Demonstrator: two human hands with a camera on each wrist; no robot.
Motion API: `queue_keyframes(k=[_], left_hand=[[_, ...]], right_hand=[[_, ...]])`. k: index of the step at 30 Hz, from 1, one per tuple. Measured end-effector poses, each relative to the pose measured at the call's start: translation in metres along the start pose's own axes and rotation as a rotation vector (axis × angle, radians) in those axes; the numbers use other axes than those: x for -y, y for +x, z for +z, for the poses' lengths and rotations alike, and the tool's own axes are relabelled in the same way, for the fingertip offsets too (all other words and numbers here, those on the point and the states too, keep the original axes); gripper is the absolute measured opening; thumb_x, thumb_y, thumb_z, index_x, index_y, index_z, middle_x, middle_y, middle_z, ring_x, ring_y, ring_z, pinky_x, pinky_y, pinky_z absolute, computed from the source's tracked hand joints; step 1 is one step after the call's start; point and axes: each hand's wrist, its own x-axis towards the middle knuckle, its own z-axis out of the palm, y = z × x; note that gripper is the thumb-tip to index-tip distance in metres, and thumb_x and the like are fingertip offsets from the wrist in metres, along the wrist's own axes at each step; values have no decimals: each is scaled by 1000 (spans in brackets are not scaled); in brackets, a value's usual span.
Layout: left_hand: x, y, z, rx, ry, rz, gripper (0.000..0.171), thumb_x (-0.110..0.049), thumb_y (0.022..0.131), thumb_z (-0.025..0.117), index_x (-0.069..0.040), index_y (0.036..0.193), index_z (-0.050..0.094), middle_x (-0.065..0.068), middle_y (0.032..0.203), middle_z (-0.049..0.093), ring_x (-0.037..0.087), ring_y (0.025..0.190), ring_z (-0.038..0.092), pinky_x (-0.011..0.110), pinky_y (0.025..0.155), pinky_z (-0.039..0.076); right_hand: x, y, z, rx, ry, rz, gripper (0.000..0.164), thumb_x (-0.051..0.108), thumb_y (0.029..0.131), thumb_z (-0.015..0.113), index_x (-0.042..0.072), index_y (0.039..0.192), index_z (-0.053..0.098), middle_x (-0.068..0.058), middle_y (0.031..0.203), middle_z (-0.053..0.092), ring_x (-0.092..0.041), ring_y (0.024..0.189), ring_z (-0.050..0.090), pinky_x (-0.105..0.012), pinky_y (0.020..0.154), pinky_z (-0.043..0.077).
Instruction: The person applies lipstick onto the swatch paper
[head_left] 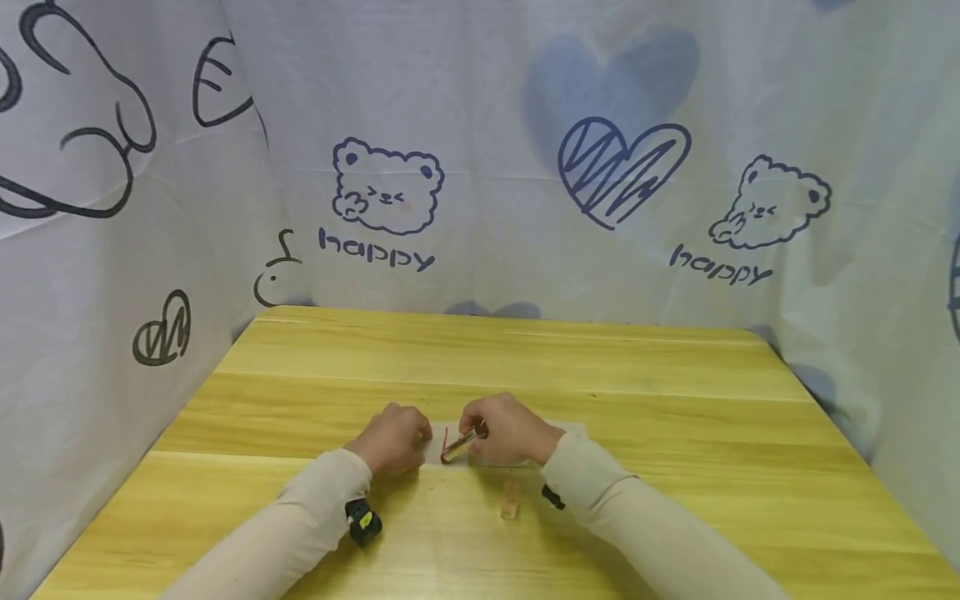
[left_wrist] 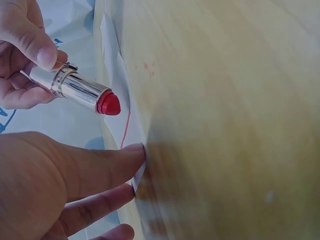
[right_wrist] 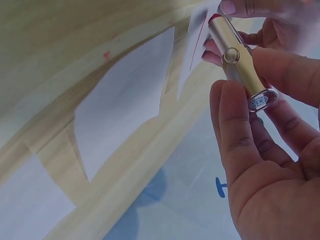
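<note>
My right hand [head_left: 510, 429] grips a lipstick [head_left: 465, 442] by its shiny gold tube, between thumb and fingers. Its red tip [left_wrist: 110, 103] is out, at or just above a small white sheet of paper [right_wrist: 185, 75]; contact cannot be told. A thin red line [left_wrist: 125, 131] runs over that sheet. On the sheet's left end my left hand [head_left: 392, 437] rests, its straight thumb [left_wrist: 107, 167] and fingertips pressing the edge against the table. A small translucent cap-like piece [head_left: 510, 500] lies nearer me, below the right hand.
Two more white sheets, a middle one [right_wrist: 125, 95] and an end one [right_wrist: 32, 202], lie in a row to the right. Small red smudges [left_wrist: 148, 69] mark the wooden table [head_left: 465, 358]. White cloth with drawings [head_left: 480, 108] hangs behind and at the sides.
</note>
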Motion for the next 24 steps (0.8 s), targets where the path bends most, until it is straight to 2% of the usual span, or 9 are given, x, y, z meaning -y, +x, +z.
queue_keyframes(k=[11,19,24], left_hand=[[-1,1,-2,0,18,-7,26,-6,75,81,-4,100,74,11,106,69,35,101,57,51,90,45],[-3,-1,-6,9,8,-8,25,-1,75,78,-3,100,74,11,107,69,32,99,56,52,90,45],[-6,-1,-8,-1,13,17,25,0,76,77,-2,100,74,11,107,68,34,100,58,52,88,46]], right_hand=[[-5,-3,-6,-50,-32,-27,13,1,84,67,12,92,67,1,86,65,-8,68,53,-26,64,47],[-10,-8,-13,-69,-16,-21,8,3,86,69,8,93,68,-2,89,67,-9,74,57,-28,67,50],[-16,-10,-15,-75,-28,-11,8,4,88,67,8,94,67,-1,89,66,-9,72,56,-29,66,49]])
